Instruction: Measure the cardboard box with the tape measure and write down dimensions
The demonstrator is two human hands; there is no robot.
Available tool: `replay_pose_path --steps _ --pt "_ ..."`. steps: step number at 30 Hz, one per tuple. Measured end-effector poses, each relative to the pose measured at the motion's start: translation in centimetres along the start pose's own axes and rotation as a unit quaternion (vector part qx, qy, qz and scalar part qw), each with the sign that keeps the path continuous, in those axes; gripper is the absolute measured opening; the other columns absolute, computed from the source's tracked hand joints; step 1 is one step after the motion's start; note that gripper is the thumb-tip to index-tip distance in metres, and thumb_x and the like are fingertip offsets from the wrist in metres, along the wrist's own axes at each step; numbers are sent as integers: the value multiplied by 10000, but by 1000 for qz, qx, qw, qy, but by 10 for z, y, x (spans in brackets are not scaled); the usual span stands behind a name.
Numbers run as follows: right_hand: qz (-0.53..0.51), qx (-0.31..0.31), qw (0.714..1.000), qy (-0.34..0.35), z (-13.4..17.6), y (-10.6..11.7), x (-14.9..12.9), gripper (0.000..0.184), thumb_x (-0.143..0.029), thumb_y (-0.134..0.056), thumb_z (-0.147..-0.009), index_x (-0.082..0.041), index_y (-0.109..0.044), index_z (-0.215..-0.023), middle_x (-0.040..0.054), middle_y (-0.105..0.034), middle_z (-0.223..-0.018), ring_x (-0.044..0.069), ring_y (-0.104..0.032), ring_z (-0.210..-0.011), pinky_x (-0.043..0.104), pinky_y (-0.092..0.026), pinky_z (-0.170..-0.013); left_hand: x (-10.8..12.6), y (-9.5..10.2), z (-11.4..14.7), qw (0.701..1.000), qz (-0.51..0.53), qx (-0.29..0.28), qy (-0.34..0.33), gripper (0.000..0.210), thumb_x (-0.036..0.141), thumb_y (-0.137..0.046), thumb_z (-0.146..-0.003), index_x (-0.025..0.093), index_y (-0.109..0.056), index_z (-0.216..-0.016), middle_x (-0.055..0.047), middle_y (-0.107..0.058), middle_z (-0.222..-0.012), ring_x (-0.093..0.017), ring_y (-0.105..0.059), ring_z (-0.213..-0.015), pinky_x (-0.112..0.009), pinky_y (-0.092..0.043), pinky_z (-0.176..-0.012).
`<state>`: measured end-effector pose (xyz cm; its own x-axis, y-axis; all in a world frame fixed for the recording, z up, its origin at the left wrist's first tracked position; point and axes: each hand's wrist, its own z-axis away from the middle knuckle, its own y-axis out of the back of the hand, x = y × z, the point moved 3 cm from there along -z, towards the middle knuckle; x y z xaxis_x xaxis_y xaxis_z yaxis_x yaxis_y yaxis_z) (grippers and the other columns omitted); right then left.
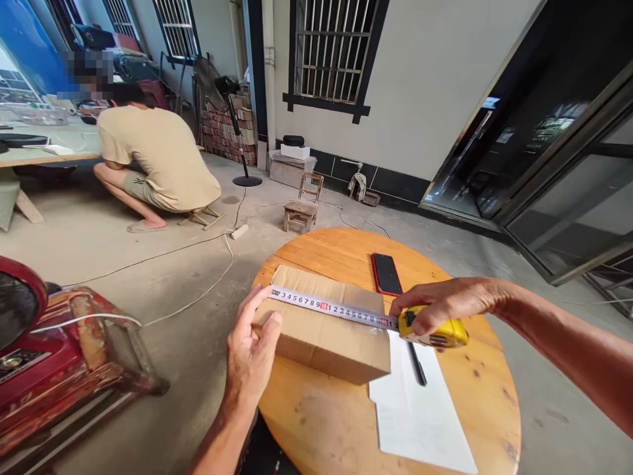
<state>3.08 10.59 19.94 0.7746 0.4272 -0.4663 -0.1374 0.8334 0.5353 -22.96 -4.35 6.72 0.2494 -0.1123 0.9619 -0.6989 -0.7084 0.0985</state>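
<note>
A closed cardboard box lies on the round wooden table. Across its top runs the white blade of a yellow tape measure, pulled out from left to right. My left hand is at the box's left end, fingertips on the tape's tip and thumb resting on the cardboard. Just past the box's right edge, my right hand grips the tape measure's case from above. Beneath that case lie white paper sheets and a black pen, partly covered.
A red-edged phone lies at the table's far side. Beyond stand a small wooden chair and a black fan. Cables cross the floor. A person squats on a low stool at left, near a red machine.
</note>
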Motion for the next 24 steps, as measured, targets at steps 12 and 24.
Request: replay_pose_path --steps 12,24 --pt "-51 34 998 -17 1 -8 1 377 -374 -680 -708 -248 -725 -1060 17 -672 -925 202 -615 -838 249 -452 -648 3 1 2 999 -29 -6 18 505 468 -575 -850 244 -577 -1302 -75 -567 -1370 -245 -643 -1030 -314 -555 -741" --pt "-243 137 960 15 22 -21 -4 448 -360 -643 -706 -184 -686 -1116 67 -656 -993 199 -669 -767 261 -523 -653 -12 16 27 973 -119 -32 -195 477 340 -632 -864 288 -514 -1323 -83 -354 -1534 -300 -436 -1359 -446 -435 -1075"
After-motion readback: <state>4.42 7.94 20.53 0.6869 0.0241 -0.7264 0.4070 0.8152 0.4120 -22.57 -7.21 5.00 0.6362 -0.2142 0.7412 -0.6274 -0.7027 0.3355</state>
